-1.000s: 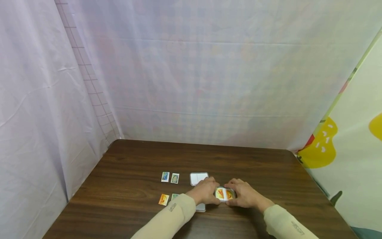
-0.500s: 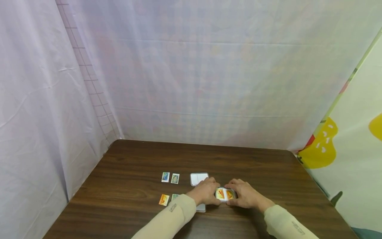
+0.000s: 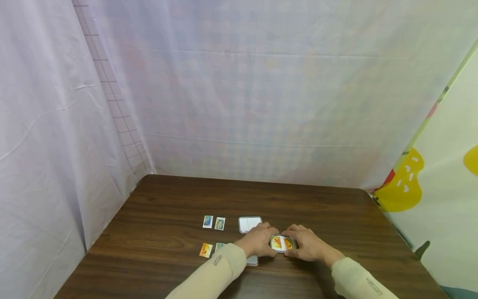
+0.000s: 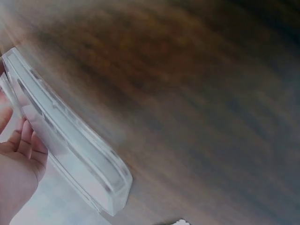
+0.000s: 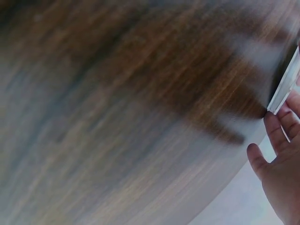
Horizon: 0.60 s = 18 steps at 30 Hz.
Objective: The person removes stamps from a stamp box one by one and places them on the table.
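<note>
Between the two hands, a clear case (image 3: 283, 243) shows two orange-and-yellow cards side by side. My left hand (image 3: 258, 241) grips its left end, thumb on the near side and fingers on the far side. At its right end, my right hand (image 3: 308, 244) holds it the same way. The right wrist view shows the fingertips (image 5: 276, 129) against the edge of a clear case (image 5: 284, 89). In the left wrist view, a clear case (image 4: 70, 136) lies near the curled fingers (image 4: 30, 140).
Behind my left hand lies a case with white inside (image 3: 248, 224); another (image 3: 252, 261) is partly under that wrist. Further left are two bluish-green cards (image 3: 208, 221) (image 3: 219, 224), an orange card (image 3: 206, 250) and a green card (image 3: 219, 246) partly hidden by the sleeve.
</note>
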Motion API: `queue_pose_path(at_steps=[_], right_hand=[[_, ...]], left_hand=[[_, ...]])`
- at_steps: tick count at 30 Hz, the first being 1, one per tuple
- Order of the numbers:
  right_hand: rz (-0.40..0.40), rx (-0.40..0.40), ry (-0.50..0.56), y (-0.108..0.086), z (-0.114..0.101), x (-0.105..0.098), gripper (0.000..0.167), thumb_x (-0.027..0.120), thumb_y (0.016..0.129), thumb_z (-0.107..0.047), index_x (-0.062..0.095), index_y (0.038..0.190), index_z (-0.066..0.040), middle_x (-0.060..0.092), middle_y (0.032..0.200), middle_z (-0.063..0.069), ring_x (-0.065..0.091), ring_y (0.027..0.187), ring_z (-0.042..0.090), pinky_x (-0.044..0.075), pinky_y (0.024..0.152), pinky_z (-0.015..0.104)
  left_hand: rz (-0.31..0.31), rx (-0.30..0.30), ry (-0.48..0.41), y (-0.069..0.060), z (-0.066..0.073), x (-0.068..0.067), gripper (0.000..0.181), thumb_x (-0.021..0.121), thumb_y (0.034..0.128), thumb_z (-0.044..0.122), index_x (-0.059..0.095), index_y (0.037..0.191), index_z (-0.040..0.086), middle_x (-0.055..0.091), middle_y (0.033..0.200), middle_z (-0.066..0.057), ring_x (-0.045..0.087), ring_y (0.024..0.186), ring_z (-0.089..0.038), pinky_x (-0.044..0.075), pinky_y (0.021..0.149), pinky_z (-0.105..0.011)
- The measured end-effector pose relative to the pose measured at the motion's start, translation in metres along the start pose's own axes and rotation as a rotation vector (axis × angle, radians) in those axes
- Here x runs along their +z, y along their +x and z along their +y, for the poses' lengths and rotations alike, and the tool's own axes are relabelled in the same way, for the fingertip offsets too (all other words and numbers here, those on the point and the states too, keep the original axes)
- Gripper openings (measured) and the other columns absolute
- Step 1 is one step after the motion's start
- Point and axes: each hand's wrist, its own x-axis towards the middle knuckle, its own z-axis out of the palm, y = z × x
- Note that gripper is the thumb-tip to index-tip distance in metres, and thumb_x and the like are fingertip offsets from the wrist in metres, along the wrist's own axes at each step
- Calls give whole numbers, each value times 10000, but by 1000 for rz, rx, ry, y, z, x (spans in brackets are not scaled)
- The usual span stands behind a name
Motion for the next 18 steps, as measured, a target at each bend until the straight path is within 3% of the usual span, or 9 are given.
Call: queue_pose_path(at_steps=[18], right_hand=[[-8, 8, 3, -1, -2, -1, 566, 736, 861, -417, 613, 1255, -30, 568, 1184, 83, 536, 1068, 304, 426, 882, 586]], left_hand=[[-16, -29, -36, -1, 2, -1, 601, 829, 721, 299, 623, 1269, 162, 524, 1011, 51, 454, 890, -73, 401, 770, -213]])
